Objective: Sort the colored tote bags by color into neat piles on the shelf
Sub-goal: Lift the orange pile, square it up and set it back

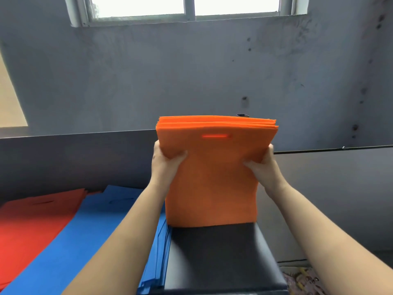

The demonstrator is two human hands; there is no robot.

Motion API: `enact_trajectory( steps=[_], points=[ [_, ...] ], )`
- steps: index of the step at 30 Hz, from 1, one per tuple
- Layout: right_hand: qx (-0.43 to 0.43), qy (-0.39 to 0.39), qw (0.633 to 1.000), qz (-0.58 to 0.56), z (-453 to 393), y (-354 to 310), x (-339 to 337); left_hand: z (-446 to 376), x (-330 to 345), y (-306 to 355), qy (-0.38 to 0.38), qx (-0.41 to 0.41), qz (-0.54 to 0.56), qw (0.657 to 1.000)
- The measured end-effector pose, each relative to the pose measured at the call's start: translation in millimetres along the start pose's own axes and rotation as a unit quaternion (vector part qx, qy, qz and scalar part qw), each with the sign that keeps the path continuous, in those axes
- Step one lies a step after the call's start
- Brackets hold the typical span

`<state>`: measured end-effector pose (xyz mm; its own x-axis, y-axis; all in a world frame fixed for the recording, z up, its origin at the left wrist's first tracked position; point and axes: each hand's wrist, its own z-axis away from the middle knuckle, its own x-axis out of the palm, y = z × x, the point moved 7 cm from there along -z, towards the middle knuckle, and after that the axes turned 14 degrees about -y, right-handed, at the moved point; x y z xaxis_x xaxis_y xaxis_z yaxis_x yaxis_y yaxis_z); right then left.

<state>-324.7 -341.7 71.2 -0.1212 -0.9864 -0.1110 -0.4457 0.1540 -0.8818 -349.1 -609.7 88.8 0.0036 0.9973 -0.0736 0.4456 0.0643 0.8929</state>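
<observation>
A stack of orange tote bags (214,177) stands upright on its lower edge on a black surface (219,256), cut-out handle slots near the top. My left hand (168,160) grips the stack's left edge, thumb on the front. My right hand (262,165) grips its right edge the same way. A pile of blue tote bags (85,237) lies flat to the left, overlapping a pile of red tote bags (32,222) at the far left.
A dark panel (74,158) runs behind the piles, below a grey wall with a window (187,7) at the top. Clutter lies on the floor at the lower right (302,277).
</observation>
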Motion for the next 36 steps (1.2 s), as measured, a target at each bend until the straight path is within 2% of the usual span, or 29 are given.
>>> enact_trajectory(
  steps=[3,5,8,10,15,19,22,26,36],
  points=[
    [-0.019,0.038,0.999,0.011,-7,-13,-11,-7,0,14,-0.002,0.023,0.038,0.999],
    [-0.032,0.025,0.999,0.015,-14,-21,-16,-12,-4,20,-0.010,0.030,0.062,0.998],
    [-0.013,-0.021,1.000,0.010,-8,-7,-8,-8,-3,7,-0.035,-0.002,0.075,0.997],
    [0.004,-0.004,1.000,0.022,3,7,-5,0,0,-4,-0.039,-0.014,0.043,0.998],
    [-0.049,0.065,0.994,0.075,0,-17,-14,1,3,16,0.028,0.061,0.001,0.998],
    [-0.067,0.066,0.992,0.081,-14,-41,-20,-8,4,39,0.049,0.091,-0.028,0.994],
    [-0.055,0.060,0.994,0.073,-13,-34,-19,-5,2,31,0.048,0.061,-0.024,0.997],
    [-0.007,0.066,0.994,0.091,5,-2,-6,9,14,-2,0.017,-0.035,-0.016,0.999],
    [-0.057,0.083,0.993,0.063,-9,-60,-9,5,10,39,0.059,0.034,0.036,0.997]
  ],
)
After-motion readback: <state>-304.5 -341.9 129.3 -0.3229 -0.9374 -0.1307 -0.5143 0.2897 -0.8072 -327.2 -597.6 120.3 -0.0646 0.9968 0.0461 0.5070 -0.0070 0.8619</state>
